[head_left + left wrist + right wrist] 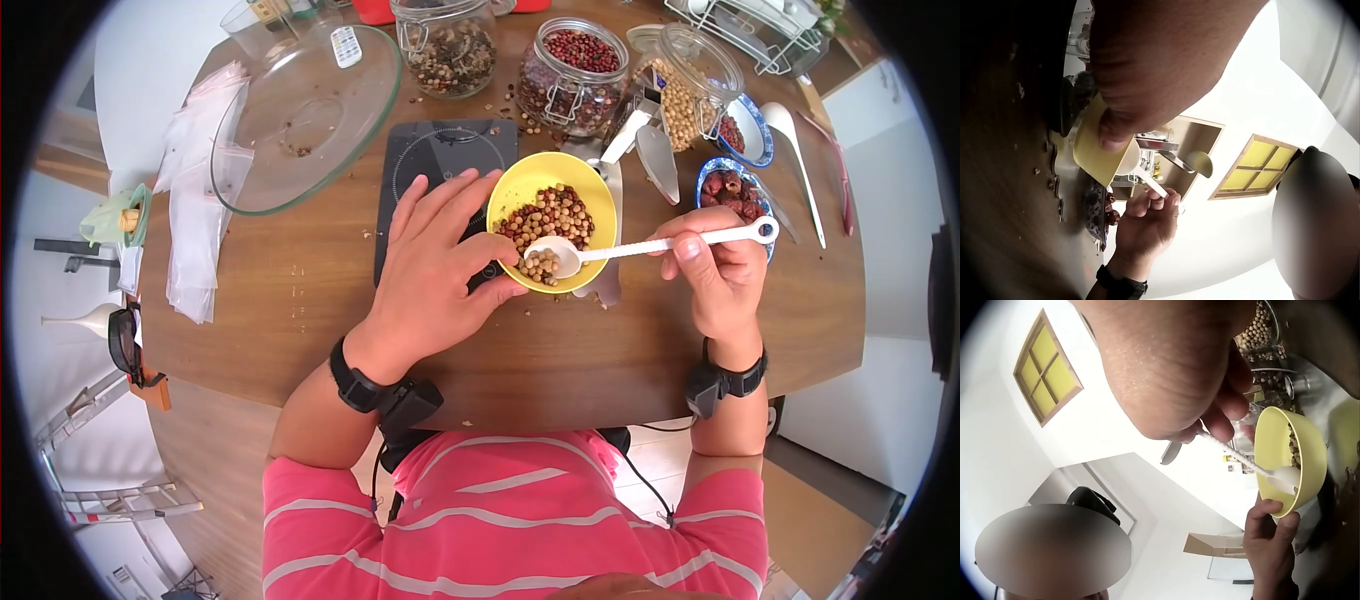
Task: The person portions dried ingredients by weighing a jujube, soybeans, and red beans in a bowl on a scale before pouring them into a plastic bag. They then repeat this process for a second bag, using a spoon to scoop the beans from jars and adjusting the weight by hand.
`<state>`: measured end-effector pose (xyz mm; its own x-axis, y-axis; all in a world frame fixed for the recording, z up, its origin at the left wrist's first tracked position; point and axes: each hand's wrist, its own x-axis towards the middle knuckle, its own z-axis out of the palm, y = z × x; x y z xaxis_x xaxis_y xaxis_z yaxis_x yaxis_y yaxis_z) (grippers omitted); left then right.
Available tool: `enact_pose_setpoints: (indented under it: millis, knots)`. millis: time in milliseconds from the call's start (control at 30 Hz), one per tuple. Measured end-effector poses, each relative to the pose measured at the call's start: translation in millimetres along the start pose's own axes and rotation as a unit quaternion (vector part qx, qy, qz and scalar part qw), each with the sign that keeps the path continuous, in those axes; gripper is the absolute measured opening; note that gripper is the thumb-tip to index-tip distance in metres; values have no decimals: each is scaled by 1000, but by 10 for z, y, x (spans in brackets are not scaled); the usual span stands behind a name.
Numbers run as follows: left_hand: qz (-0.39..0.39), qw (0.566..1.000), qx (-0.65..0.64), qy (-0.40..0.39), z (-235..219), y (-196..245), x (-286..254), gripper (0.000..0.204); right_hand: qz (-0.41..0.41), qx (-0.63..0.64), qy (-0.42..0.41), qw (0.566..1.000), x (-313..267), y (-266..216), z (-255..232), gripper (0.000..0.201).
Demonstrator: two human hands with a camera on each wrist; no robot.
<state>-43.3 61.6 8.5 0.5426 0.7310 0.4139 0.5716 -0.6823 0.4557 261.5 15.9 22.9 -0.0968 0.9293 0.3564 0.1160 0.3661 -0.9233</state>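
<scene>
A yellow bowl (520, 185) with mixed beans and peppercorn-like bits is tilted above the table's middle. The left hand (430, 265) pinches its near-left rim between thumb and index finger, the other fingers spread over a black scale (400, 160). The right hand (722, 275) grips the handle of a white spoon (640, 247) whose bowl, holding pale beans, lies inside the yellow bowl. In the right wrist view the spoon (1282, 479) dips into the yellow bowl (1310, 450); in the left wrist view the left thumb presses the outside of the yellow bowl (1094, 147).
Glass jars (570, 75) of beans and dried bits stand behind. A glass lid (300, 130) and plastic bags (195, 220) lie left. Right are a patterned bowl of dark red fruit (735, 190), another patterned bowl (765, 140), a metal scoop (657, 160) and a white ladle (795, 160).
</scene>
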Motion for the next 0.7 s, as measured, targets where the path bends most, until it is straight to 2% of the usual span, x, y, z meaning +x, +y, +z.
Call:
enact_pose_setpoints:
  millis: [267,333,700]
  knots:
    - [4,1000,-5,-4,11,-3,-2,33,7,13,4,1000,17,10,15,10]
    - [5,1000,2,-10,13,-6,-7,27,13,8,4,1000,12,18,27,10]
    - [6,1000,-7,-25,13,2,-4,31,30,16,-2,999,32,2,31,11]
